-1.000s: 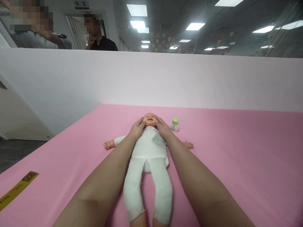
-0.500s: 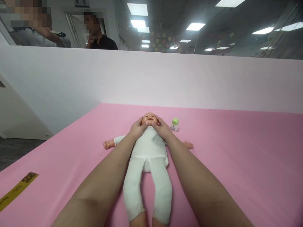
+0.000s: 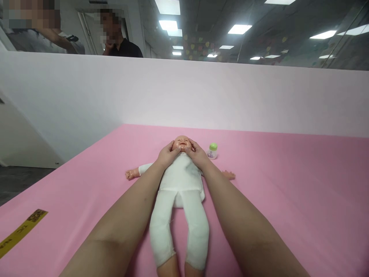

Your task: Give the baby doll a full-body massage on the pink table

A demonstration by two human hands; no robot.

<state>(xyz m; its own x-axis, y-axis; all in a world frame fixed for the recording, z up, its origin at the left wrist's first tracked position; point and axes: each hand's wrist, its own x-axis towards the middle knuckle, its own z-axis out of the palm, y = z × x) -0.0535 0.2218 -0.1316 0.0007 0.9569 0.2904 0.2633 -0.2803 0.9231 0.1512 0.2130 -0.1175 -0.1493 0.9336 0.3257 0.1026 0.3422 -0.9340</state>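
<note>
A baby doll (image 3: 181, 173) with a white cloth body lies on its back on the pink surface (image 3: 288, 184), its head at the far end and its legs toward me. My left hand (image 3: 168, 154) cups the left side of the doll's head, thumb at the chin. On the opposite side my right hand (image 3: 197, 154) holds the head the same way, its thumb also near the chin. The fingers of both hands are partly hidden behind the head. The doll's arms stretch out sideways, partly covered by my forearms.
A small bottle with a green cap (image 3: 212, 151) stands just right of my right hand. A yellow strip with print (image 3: 23, 232) lies at the lower left. Behind the surface rises a white wall (image 3: 230, 96); two people show beyond its top edge at the upper left.
Both thumbs have shifted slightly inward and upward at the doll's chin. The whole view has moved a little; the doll and bottle stay in place.
</note>
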